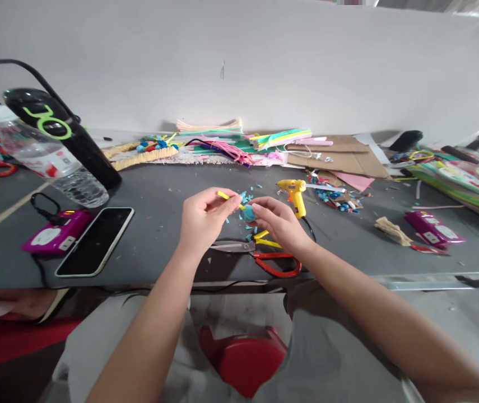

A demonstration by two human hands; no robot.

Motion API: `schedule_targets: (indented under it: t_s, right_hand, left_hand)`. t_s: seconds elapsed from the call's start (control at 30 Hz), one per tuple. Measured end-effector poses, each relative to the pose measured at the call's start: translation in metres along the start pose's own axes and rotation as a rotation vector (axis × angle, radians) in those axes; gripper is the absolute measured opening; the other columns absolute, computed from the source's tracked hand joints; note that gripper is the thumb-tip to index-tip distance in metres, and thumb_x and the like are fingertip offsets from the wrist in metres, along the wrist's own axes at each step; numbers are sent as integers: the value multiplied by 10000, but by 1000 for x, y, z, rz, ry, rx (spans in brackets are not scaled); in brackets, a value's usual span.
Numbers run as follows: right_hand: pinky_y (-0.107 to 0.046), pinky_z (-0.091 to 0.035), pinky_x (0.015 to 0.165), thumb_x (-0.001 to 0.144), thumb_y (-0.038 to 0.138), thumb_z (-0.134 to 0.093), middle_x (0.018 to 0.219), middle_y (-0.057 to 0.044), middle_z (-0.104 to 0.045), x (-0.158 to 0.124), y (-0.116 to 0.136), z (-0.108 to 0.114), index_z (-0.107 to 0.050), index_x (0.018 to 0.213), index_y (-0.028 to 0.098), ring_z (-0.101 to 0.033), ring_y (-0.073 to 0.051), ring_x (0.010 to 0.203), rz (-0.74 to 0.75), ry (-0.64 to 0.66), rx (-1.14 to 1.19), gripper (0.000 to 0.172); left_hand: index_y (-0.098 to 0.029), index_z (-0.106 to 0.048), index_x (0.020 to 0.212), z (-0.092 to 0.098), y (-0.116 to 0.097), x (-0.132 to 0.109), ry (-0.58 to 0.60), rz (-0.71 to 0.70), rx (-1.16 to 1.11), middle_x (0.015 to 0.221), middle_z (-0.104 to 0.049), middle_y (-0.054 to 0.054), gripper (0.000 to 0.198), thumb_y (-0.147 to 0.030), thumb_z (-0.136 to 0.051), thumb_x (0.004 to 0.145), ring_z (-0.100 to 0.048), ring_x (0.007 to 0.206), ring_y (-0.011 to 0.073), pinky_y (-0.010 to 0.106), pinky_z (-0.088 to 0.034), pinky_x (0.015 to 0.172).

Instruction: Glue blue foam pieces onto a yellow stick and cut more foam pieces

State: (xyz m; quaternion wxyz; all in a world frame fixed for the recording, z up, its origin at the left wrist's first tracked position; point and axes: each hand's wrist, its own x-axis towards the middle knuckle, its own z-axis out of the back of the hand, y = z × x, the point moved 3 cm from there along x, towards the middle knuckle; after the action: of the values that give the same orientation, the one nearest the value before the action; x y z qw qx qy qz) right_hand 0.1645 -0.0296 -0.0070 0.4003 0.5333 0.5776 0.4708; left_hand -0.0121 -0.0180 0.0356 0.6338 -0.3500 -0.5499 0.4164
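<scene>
Grey tabletop (172, 187) set against a pale wall (138, 61); a red stool (250, 358) shows below the near edge. Both hands are raised over the middle of the surface, close together. Left hand (205, 215): thumb and fingertips pinched together on a thin yellow stem (223, 195), whose free end points to the far left. Right hand (279, 221): thumb and fingers curled closely about a small blue ball (248, 213), gripping its right side. Ball sits between the two hands, at the right end of the stem; whether the stem enters it or merely touches it cannot be told. Blue scraps (245, 197) lie scattered beneath and beyond the ball. Scissors (247, 246) rest on the near side, blades to the left, red and yellow handles to the right, partly under the right hand. To the right of the hands, a yellow glue gun (293, 189), nozzle to the left, with a heap of mixed clippings (342, 198) just beyond its rear end. Far side: bundles of coloured stems (233, 150), cardboard (348, 159) to their right. Left side: phone (95, 242) lying flat beside a purple power block (60, 232); behind these, a clear bottle (60, 162) and a black flask (77, 137). Second purple block (435, 229) at the right.
</scene>
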Motion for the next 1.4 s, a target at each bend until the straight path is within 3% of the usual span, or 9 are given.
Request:
schedule_targets:
  t_s: [0.27,0.67,1.03,1.4]
  right_hand:
    - [-348,-570,815,781,417,-788,932,-38,-669,-4,2,-4,-697,1013,177,-626,-157,834,-23,40,-6,347]
    - [-340,-578,777,734,435,-816,828,-14,-658,-3,2,-4,-683,948,183,-618,-149,780,5,-5,-91,356]
    - [-334,-564,829,805,503,-751,915,-25,-649,-2,0,-2,-695,929,181,-616,-152,839,-13,48,-15,350]
    - [-320,-536,764,767,484,-779,874,-39,-695,-2,3,-2,-688,903,189,-631,-172,819,76,-7,-245,337]
  left_hand:
    - [-194,-758,851,-2,-2,-1,24,-13,27,762,-760,28,160,-352,-747,822,-707,689,150,227,-548,617]
    - [-194,-756,836,-6,-2,-3,51,-23,30,787,-763,40,168,-360,-734,829,-718,731,166,248,-577,679]
    - [-190,-763,857,-1,1,-1,35,-7,18,759,-757,38,197,-383,-744,820,-710,696,164,247,-567,642]
    - [-203,-765,839,-8,3,-4,85,-3,17,776,-767,36,175,-375,-748,814,-725,712,177,258,-585,660]
